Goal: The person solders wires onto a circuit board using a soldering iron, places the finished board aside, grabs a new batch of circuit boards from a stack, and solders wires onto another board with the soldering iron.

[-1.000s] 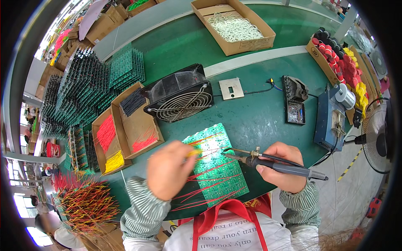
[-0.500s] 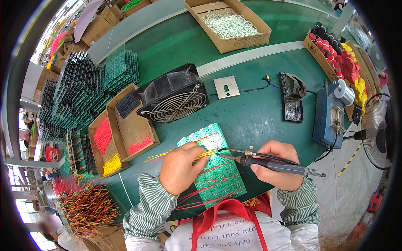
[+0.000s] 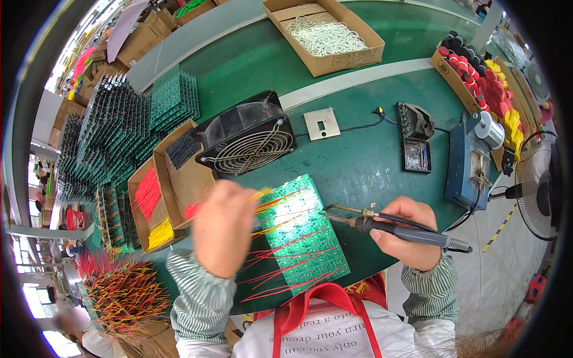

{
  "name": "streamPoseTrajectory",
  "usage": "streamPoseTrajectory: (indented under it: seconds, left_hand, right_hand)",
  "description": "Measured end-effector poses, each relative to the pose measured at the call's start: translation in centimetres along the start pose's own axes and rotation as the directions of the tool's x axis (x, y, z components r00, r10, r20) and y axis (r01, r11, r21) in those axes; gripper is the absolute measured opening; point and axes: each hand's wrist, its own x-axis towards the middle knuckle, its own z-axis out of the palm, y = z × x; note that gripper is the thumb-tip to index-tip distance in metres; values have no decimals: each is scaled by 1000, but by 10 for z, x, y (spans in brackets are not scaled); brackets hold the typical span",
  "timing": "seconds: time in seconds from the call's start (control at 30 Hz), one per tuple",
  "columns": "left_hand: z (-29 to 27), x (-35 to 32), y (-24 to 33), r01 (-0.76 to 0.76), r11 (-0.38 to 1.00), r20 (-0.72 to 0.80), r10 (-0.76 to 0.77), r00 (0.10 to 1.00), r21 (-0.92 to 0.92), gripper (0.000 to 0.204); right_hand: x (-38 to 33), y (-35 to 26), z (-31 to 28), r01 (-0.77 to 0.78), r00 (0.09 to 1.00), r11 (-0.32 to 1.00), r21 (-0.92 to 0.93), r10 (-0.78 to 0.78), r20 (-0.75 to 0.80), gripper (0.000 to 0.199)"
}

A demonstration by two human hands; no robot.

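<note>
A green circuit board panel lies on the green table in front of me, with red and yellow wires sticking out of it toward the lower left. My left hand hovers at the panel's left edge, blurred, with a yellow wire pinched at its fingertips. My right hand grips a soldering iron by its dark handle. The iron's tip points left and rests at the panel's right edge.
A black fan stands behind the panel. Cardboard trays of red, yellow and black wires sit at left, beside stacks of green boards. A blue solder station is at right, and a bundle of red-yellow wires lies lower left.
My left hand first drew in toward the board with a yellow wire, then shifted left along its edge, now blurred. The right hand and soldering iron stayed almost still.
</note>
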Motion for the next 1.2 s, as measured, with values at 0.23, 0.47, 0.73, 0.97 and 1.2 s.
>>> streamPoseTrajectory:
  seconds: [0.23,0.47,0.73,0.97,1.2]
  left_hand:
    - [40,-1,21,6,952,290,87,953,-305,12]
    - [51,2,19,35,942,330,82,941,-334,12]
    - [51,3,19,52,934,330,73,941,-354,13]
    - [53,3,19,35,933,317,86,945,-357,13]
    - [33,3,15,3,938,288,103,952,-346,12]
  right_hand:
    - [1,-1,-2,-7,1000,999,35,8,-29,17]
    - [4,3,-2,-9,1000,999,34,10,-17,18]
    - [5,2,-2,-36,999,999,40,36,1,18]
    - [1,1,-5,8,999,999,38,-7,-39,17]
    - [-5,-2,-6,-5,999,1000,9,6,-42,18]
